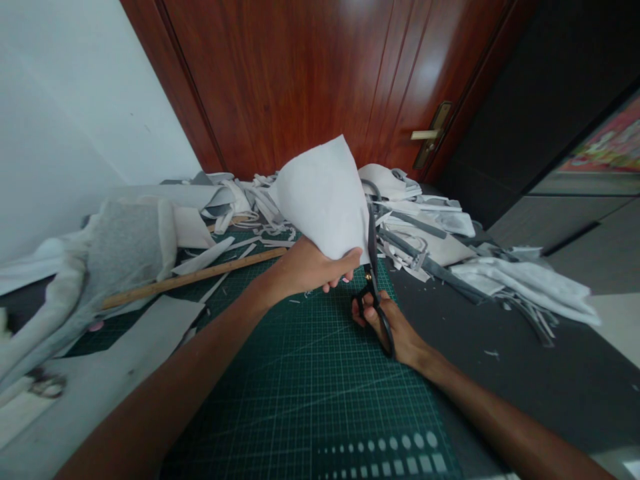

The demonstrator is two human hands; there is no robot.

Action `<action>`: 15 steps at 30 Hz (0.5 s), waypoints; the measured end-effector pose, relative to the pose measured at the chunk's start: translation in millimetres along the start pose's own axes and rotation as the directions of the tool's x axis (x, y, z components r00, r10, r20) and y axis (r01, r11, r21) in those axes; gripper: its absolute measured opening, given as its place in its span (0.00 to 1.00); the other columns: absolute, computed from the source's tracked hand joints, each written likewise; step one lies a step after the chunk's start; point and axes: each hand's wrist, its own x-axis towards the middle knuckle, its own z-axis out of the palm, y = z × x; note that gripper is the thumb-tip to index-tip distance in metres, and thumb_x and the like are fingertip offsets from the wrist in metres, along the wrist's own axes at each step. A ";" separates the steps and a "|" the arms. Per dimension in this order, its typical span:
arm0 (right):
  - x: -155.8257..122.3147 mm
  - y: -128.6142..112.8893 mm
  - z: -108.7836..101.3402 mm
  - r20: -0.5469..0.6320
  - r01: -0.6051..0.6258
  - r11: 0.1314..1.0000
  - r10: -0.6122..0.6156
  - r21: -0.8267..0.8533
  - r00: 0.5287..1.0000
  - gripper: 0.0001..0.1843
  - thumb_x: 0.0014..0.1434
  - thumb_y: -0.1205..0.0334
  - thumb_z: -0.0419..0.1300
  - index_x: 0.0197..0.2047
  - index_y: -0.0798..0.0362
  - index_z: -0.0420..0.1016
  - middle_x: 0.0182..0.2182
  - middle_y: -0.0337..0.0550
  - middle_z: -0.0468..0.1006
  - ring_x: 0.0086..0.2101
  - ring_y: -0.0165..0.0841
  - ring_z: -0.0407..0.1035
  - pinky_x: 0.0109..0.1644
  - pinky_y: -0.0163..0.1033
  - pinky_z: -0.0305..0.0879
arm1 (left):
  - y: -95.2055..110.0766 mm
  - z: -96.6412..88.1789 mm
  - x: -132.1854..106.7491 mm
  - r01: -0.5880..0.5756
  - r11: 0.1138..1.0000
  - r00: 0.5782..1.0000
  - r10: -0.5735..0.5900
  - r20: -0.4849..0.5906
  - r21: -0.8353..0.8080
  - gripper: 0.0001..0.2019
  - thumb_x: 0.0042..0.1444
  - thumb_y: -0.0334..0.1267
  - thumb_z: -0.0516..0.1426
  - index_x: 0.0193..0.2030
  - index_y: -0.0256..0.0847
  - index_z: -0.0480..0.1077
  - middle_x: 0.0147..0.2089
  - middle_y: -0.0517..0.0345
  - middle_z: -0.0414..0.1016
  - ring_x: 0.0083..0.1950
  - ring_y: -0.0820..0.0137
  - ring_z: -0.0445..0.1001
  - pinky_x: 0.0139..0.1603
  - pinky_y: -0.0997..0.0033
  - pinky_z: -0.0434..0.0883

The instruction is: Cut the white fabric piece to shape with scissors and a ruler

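My left hand is closed around the lower edge of a white sheet of fabric, holding it upright above the green cutting mat. My right hand grips the handles of black scissors. Their blades run up along the sheet's right edge. Both hands hover over the far part of the mat.
A long wooden stick lies across the mat's far left. Heaps of white and grey fabric scraps cover the table's back and right. Folded grey cloth sits at left. A brown wooden door stands behind.
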 end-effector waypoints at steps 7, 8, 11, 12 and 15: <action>0.9 4.5 2.1 -0.019 0.036 0.999 -0.035 0.024 0.999 0.33 0.70 0.30 0.42 0.35 0.49 0.69 0.29 0.41 0.71 0.32 0.36 0.67 0.42 0.46 0.65 | 2.6 -0.1 -0.1 0.023 1.000 1.000 -0.023 0.003 0.010 0.19 0.64 0.49 0.56 0.25 0.41 0.73 0.17 0.64 0.70 0.17 0.75 0.70 0.23 0.74 0.69; 1.3 3.4 1.4 -0.018 0.040 0.999 -0.040 0.016 0.999 0.33 0.70 0.30 0.42 0.35 0.49 0.69 0.29 0.41 0.71 0.32 0.35 0.66 0.42 0.46 0.64 | 2.8 -0.2 -0.2 0.023 1.000 1.000 -0.023 0.004 0.007 0.19 0.64 0.49 0.56 0.25 0.41 0.74 0.17 0.64 0.70 0.17 0.75 0.70 0.23 0.74 0.69; 2.0 -0.9 -1.0 -0.016 0.056 0.998 -0.056 -0.019 0.998 0.34 0.69 0.29 0.41 0.34 0.50 0.70 0.28 0.41 0.72 0.31 0.36 0.66 0.41 0.47 0.61 | 2.6 -0.5 -0.7 0.024 1.000 1.000 -0.024 0.005 -0.002 0.19 0.64 0.50 0.56 0.25 0.42 0.74 0.17 0.64 0.70 0.17 0.75 0.70 0.24 0.74 0.70; 2.1 -2.2 -1.7 -0.014 0.060 0.998 -0.061 -0.030 0.998 0.35 0.69 0.30 0.41 0.33 0.50 0.70 0.28 0.42 0.72 0.31 0.36 0.66 0.42 0.47 0.61 | 2.4 -0.4 -0.8 0.021 1.000 1.000 -0.021 0.004 -0.005 0.20 0.64 0.50 0.56 0.25 0.42 0.74 0.17 0.64 0.70 0.17 0.75 0.70 0.24 0.74 0.70; 1.8 -4.3 -2.6 -0.017 0.065 0.997 -0.065 -0.044 0.998 0.35 0.69 0.30 0.41 0.33 0.50 0.70 0.27 0.42 0.72 0.31 0.37 0.66 0.42 0.48 0.60 | 1.9 -0.2 -0.7 0.014 1.000 1.000 -0.014 -0.002 -0.008 0.20 0.64 0.50 0.56 0.24 0.42 0.74 0.17 0.63 0.70 0.17 0.75 0.70 0.24 0.74 0.70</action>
